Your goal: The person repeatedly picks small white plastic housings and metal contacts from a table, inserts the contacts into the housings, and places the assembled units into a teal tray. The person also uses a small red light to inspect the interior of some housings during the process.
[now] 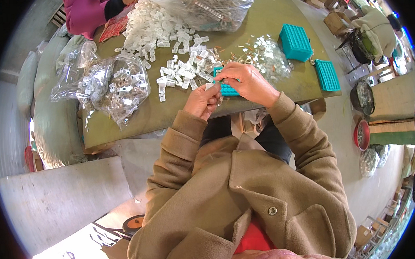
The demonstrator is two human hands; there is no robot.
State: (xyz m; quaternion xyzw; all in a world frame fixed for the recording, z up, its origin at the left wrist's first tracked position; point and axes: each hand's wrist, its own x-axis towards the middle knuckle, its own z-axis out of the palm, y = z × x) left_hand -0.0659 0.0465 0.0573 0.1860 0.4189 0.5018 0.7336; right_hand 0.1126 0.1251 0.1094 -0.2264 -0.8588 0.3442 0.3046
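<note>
An olive-topped table point(163, 114) stands in a cluttered workroom. Near its front edge, the left hand point(202, 101) has its fingertips pinched together on a small white plastic piece point(209, 86), beside a flat teal gridded tray point(231, 90). The right hand point(252, 83) curls its fingers in close; whether they grip anything, I cannot tell. Loose white rectangular plastic pieces point(183, 74) lie beyond, toward the far edge.

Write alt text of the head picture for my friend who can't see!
A person's left hand pinches a small white plastic piece; their right hand is over a teal rectangular plastic tray. On the olive-green table lie a heap of whitish plastic pieces and filled clear plastic bags.
</note>
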